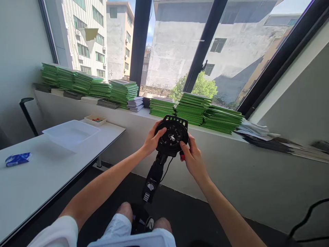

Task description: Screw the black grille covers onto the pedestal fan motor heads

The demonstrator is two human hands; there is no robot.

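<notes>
Between my hands is a black device (pixel 167 146) with a round, slotted head and a silvery piece at its centre. A long handle slants down from the head, bearing a silver round control and silver markings or buttons; a thin cable hangs beside it. My left hand (pixel 151 139) grips the head's left rim, thumb on its front face and the other fingers mostly hidden behind. On the right rim, my right hand (pixel 191 154) is closed with its thumb near the lower front. A small red part (pixel 182 156) shows beside the right thumb. What the handle's lower end rests on is unclear.
To the left, a white table (pixel 84 164) carries a translucent tub (pixel 72 132), a small box (pixel 95 119) with colourful bits, and a blue packet (pixel 17 159). Green stacks (pixel 194 108) line the windowsill ahead. A black cable (pixel 305 219) curves at lower right.
</notes>
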